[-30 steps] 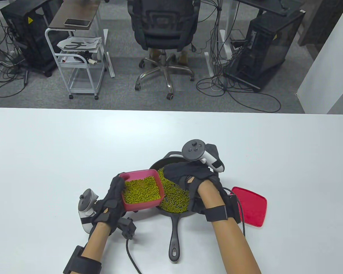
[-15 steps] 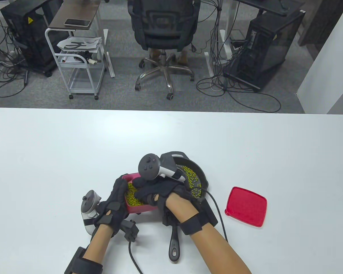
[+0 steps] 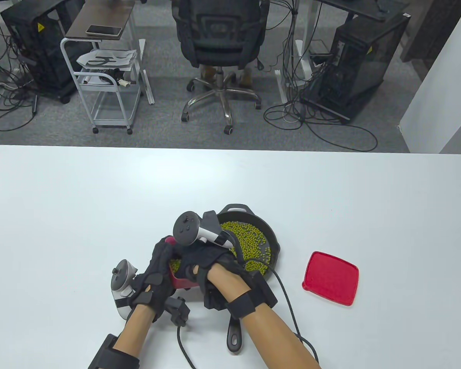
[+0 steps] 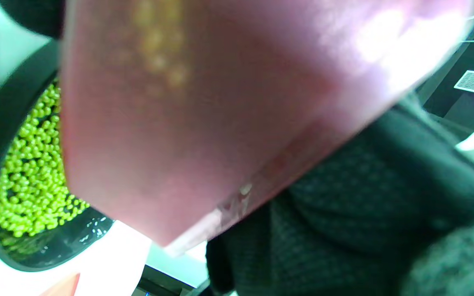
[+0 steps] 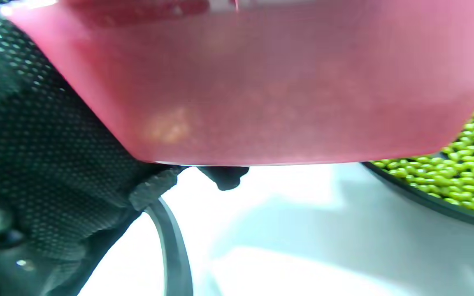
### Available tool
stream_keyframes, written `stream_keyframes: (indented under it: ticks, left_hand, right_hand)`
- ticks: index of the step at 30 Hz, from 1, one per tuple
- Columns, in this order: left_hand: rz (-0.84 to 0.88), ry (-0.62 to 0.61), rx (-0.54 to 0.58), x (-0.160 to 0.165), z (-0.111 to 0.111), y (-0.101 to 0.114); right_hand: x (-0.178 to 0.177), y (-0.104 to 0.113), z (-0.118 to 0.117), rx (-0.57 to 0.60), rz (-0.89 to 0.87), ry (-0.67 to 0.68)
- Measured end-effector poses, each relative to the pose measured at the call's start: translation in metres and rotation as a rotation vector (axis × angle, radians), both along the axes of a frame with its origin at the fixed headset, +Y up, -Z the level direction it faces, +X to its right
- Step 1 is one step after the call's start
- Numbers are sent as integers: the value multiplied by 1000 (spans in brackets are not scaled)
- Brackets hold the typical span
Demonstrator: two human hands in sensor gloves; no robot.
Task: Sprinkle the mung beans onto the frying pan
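Note:
My left hand grips the red container by its left side and holds it at the left edge of the black frying pan. My right hand lies over the container's open top and hides its fingers and most of the mung beans inside. More mung beans lie spread in the pan. The left wrist view shows the container's underside close up, with the pan's beans beyond. The right wrist view shows the container wall and pan beans.
The red lid lies flat on the white table to the right of the pan. The pan handle points toward the front edge, between my forearms. A black cable trails from my right wrist.
My right hand has moved left from above the pan to over the container, uncovering the beans in the pan. My left hand keeps holding the container, shifted slightly.

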State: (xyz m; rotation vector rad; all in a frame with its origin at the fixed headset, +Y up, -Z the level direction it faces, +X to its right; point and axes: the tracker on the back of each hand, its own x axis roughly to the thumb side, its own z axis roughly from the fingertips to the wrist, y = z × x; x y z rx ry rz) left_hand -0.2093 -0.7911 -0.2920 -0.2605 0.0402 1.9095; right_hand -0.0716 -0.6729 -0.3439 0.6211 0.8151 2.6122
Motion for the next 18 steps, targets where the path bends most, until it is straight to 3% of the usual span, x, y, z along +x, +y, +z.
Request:
stream_keyframes:
  ticks: [2, 7, 13, 18]
  left_hand:
    - [15, 27, 3, -1, 0, 0]
    - [19, 25, 0, -1, -2, -1]
    - [27, -1, -5, -1, -5, -2]
    - [44, 23, -23, -7, -6, -2]
  right_hand:
    - [0, -1, -3, 60, -59, 12]
    - [1, -1, -7, 84, -103, -27]
    - [11, 1, -18, 34, -169, -67]
    - [28, 17, -31, 44, -256, -138]
